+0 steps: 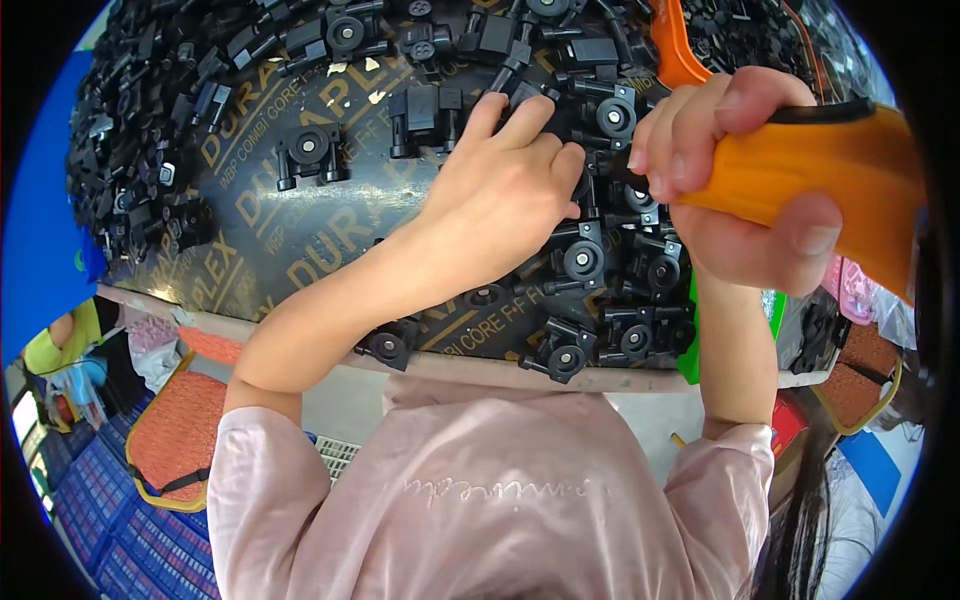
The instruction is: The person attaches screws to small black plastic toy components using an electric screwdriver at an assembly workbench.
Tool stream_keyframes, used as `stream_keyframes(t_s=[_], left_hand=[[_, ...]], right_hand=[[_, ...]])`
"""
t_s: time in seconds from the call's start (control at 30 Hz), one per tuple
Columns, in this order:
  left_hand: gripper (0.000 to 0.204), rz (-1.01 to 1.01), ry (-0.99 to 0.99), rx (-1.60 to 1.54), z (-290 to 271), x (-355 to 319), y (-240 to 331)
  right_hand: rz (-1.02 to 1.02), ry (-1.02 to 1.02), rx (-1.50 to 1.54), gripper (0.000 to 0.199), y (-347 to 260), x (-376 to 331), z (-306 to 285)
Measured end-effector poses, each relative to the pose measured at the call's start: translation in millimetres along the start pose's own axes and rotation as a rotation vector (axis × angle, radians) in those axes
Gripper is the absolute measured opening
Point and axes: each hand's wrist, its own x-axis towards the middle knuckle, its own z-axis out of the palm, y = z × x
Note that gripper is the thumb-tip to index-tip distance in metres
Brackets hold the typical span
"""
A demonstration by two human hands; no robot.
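Note:
My right hand (pixel 735 180) is wrapped around an orange power screwdriver (pixel 800 160) with a black strip along its top. The tool points left, and its dark nose (pixel 628 175) is close to my left hand's fingertips. My left hand (pixel 505 190) lies palm down over the board, with thumb and index finger bent together on a black plastic part (pixel 586 188) that is mostly hidden. Its other fingers reach up beside another black piece (pixel 515 62). Similar black assemblies with round wheels (pixel 582 260) stand around both hands.
Loose black parts (pixel 130 150) pile up at the left of the dark printed board (pixel 330 225). One wheeled assembly (pixel 310 150) stands apart on it. An orange-rimmed bin (pixel 675 45) of small parts is at the back right. A green edge (pixel 690 340) is beside my right forearm.

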Motion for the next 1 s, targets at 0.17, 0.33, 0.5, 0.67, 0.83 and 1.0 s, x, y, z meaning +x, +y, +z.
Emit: stream_keyframes(t_s=[0.17, 0.33, 0.5, 0.67, 0.83, 1.0], left_hand=[[0.039, -0.047, -0.088, -0.039, -5, 1, 3], [0.038, -0.041, -0.085, -0.046, -5, 2, 4], [0.037, -0.040, -0.099, -0.018, -4, 0, 3], [0.042, -0.077, -0.109, 0.035, -8, -1, 7], [0.048, -0.035, -0.071, 0.057, -5, -8, 2], [0.040, 0.010, -0.108, 0.047, -21, 2, 1]], right_hand=[[0.039, -0.001, 0.045, 0.065, 2, 1, 0], [0.033, -0.136, 0.081, 0.068, 2, 5, -9], [-0.019, -0.245, 0.145, 0.074, -18, 14, -25], [0.001, -0.119, -0.050, 0.072, -70, -18, -55], [-0.001, 0.303, -0.157, 0.065, -74, -83, -63], [0.024, 0.488, -0.228, 0.059, -76, -105, -67]])
